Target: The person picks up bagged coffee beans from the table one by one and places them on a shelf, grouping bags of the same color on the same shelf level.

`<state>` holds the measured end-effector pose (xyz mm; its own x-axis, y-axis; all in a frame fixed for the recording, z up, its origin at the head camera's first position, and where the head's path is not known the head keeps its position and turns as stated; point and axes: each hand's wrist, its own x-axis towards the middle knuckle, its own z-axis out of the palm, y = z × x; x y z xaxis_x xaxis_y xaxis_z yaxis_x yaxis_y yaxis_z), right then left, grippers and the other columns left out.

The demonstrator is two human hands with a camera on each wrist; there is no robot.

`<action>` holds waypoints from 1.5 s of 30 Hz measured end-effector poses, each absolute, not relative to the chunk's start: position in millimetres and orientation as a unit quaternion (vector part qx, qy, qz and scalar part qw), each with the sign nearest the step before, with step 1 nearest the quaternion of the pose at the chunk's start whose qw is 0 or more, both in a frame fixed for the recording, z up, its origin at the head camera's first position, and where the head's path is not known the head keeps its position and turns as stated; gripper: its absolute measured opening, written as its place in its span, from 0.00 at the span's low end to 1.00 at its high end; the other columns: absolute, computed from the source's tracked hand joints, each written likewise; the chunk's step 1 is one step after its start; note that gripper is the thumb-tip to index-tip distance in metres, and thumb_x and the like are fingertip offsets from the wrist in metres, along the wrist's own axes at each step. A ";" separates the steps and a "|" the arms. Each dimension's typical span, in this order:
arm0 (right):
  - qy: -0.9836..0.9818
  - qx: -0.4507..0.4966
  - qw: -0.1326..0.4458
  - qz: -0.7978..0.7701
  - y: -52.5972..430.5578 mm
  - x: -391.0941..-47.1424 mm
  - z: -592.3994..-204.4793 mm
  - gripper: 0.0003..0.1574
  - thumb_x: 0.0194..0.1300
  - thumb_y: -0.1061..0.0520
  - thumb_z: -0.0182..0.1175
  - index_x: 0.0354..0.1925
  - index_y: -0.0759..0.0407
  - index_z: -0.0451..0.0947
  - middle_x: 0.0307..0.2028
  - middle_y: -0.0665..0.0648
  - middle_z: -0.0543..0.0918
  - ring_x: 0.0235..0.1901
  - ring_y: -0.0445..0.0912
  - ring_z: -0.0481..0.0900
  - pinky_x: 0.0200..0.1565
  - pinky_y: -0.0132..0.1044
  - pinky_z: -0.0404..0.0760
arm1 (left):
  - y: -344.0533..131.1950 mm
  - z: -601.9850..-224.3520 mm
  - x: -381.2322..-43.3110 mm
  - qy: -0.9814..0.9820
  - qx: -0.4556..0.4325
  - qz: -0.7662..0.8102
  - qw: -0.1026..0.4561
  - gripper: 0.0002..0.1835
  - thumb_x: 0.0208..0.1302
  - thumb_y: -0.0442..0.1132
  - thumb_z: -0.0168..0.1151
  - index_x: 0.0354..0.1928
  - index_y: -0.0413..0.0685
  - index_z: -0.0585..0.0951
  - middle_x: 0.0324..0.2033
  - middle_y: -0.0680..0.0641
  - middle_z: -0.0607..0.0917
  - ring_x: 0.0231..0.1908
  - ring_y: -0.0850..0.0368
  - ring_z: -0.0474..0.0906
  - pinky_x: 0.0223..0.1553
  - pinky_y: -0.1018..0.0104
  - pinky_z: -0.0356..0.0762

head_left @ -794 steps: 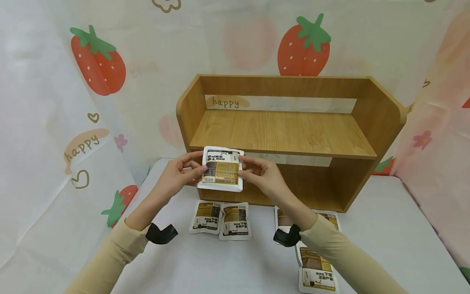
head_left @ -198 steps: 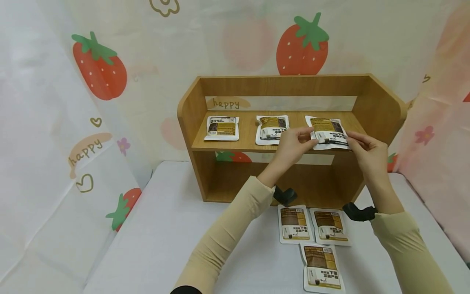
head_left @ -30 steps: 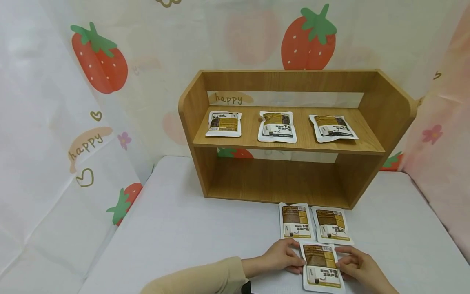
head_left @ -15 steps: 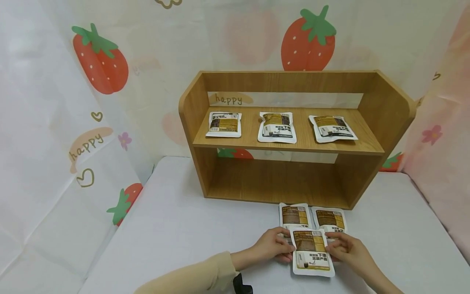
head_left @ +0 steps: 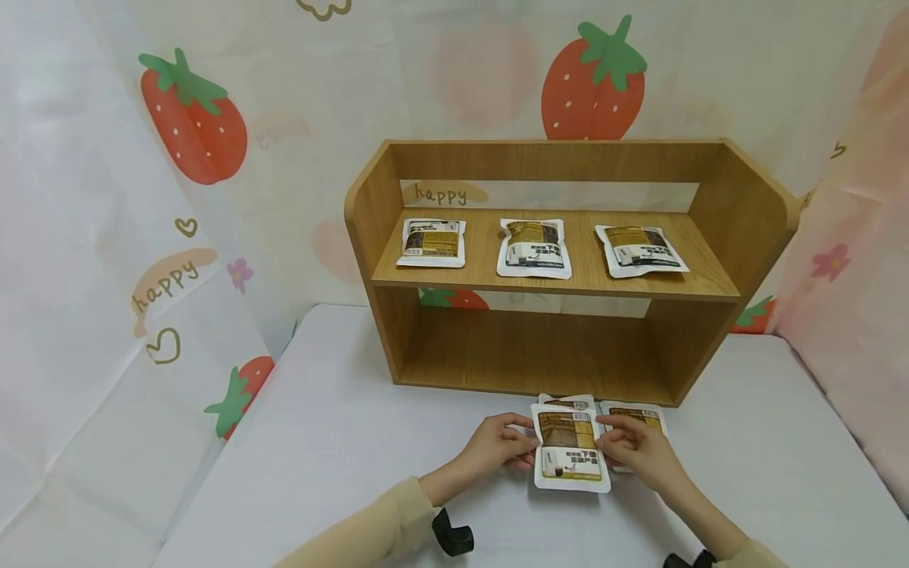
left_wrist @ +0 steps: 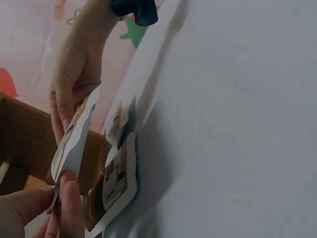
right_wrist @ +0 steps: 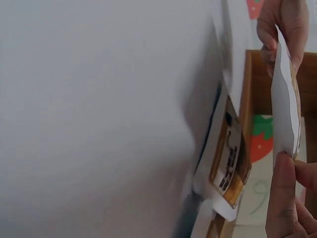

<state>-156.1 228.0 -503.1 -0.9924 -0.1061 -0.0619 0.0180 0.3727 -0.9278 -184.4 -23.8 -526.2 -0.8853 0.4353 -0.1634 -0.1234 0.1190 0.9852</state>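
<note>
Both hands hold up a flat white-edged pouch [head_left: 570, 461] with a brown and gold label. My left hand [head_left: 500, 443] pinches its left edge, and my right hand [head_left: 635, 451] pinches the right one. In the left wrist view, the held pouch [left_wrist: 74, 141] is tilted and clear of the table, thumb and fingers at its rim. Beneath and behind it lie two similar pouches: a left one [head_left: 568, 401], mostly hidden by the held pouch, and a right one [head_left: 646, 412], partly covered by my right hand. The right wrist view also shows a lying pouch [right_wrist: 230, 163].
A two-tier wooden shelf [head_left: 540, 347] stands at the back of the white table [head_left: 341, 442]. On its upper board lie a left pouch [head_left: 432, 243], a middle pouch [head_left: 534, 251] and a right pouch [head_left: 642, 252], spaced apart. A strawberry-print curtain [head_left: 319, 158] hangs behind.
Over the last second, both hands have lifted the front pouch off the table and carried it forward and left, over the other two. Earlier, three pouches came to lie on the upper board.
</note>
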 end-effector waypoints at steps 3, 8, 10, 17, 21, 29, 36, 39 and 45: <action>0.827 -0.017 0.058 -0.559 217.9 -164.9 -501.7 0.28 0.58 0.61 0.64 0.56 0.69 0.71 0.33 0.60 0.82 0.28 0.44 0.82 0.31 0.36 0.82 | -32.9 -522.5 -189.8 0.721 0.105 0.656 0.199 0.16 0.60 0.33 0.61 0.50 0.35 0.75 0.28 0.37 0.85 0.22 0.60 0.81 0.31 0.57 0.82; 0.830 -0.014 0.051 -0.555 203.2 -178.8 -502.5 0.26 0.58 0.61 0.63 0.54 0.67 0.73 0.32 0.59 0.83 0.29 0.45 0.82 0.33 0.36 0.83 | -45.5 -519.4 -198.3 0.720 0.094 0.663 0.182 0.16 0.61 0.34 0.60 0.50 0.34 0.75 0.29 0.34 0.85 0.24 0.59 0.81 0.34 0.53 0.82; 0.827 -0.017 0.049 -0.559 198.6 -183.1 -503.5 0.25 0.58 0.62 0.63 0.54 0.66 0.74 0.33 0.60 0.84 0.29 0.46 0.83 0.33 0.37 0.83 | -49.2 -519.4 -201.5 0.724 0.090 0.661 0.173 0.17 0.61 0.34 0.60 0.51 0.34 0.75 0.29 0.37 0.85 0.24 0.59 0.81 0.34 0.53 0.82; 0.817 -0.040 0.043 -0.574 184.0 -199.6 -507.3 0.24 0.59 0.61 0.63 0.54 0.65 0.74 0.34 0.61 0.84 0.31 0.45 0.83 0.34 0.37 0.83 | -61.1 -521.3 -212.8 0.746 0.078 0.648 0.135 0.19 0.58 0.34 0.63 0.51 0.34 0.75 0.27 0.42 0.86 0.23 0.60 0.80 0.31 0.57 0.82; 0.814 -0.048 0.042 -0.578 175.6 -209.0 -508.5 0.23 0.59 0.62 0.62 0.54 0.65 0.74 0.34 0.61 0.83 0.31 0.44 0.83 0.34 0.36 0.83 | -67.6 -521.6 -218.9 0.754 0.071 0.642 0.117 0.19 0.57 0.34 0.64 0.50 0.34 0.76 0.27 0.43 0.85 0.23 0.61 0.80 0.31 0.59 0.83; 0.810 -0.058 0.047 -0.582 160.9 -220.0 -505.3 0.24 0.59 0.64 0.61 0.55 0.67 0.73 0.35 0.63 0.83 0.32 0.48 0.83 0.36 0.41 0.83 | -79.8 -524.3 -230.9 0.757 0.059 0.643 0.102 0.18 0.57 0.34 0.64 0.49 0.33 0.76 0.28 0.44 0.85 0.22 0.61 0.79 0.30 0.60 0.82; 0.798 -0.088 0.063 -0.593 149.0 -231.6 -506.7 0.30 0.58 0.63 0.63 0.58 0.67 0.70 0.40 0.67 0.81 0.34 0.49 0.83 0.37 0.44 0.83 | -92.6 -506.0 -231.1 0.761 0.053 0.641 0.090 0.17 0.58 0.32 0.62 0.49 0.31 0.77 0.28 0.42 0.85 0.24 0.56 0.80 0.32 0.56 0.82; 0.791 -0.094 0.067 -0.600 143.7 -235.5 -507.8 0.32 0.57 0.65 0.63 0.59 0.67 0.68 0.42 0.68 0.80 0.34 0.48 0.83 0.36 0.46 0.83 | -96.6 -501.2 -232.1 0.764 0.054 0.639 0.078 0.17 0.58 0.31 0.62 0.48 0.29 0.76 0.28 0.41 0.84 0.24 0.56 0.80 0.33 0.52 0.82; 0.794 -0.087 0.053 -0.600 131.4 -241.0 -509.5 0.30 0.56 0.67 0.63 0.58 0.68 0.70 0.43 0.69 0.80 0.35 0.48 0.82 0.36 0.48 0.83 | -103.6 -520.6 -247.1 0.779 0.036 0.625 0.040 0.15 0.57 0.34 0.64 0.46 0.33 0.79 0.26 0.45 0.84 0.22 0.61 0.78 0.28 0.61 0.82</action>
<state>-241.0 131.4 -509.5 -0.9793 -0.2015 0.0202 -0.0744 0.2652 -0.9613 -247.1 -103.6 -520.6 -0.9942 0.1059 -0.0187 0.0048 0.2174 0.9761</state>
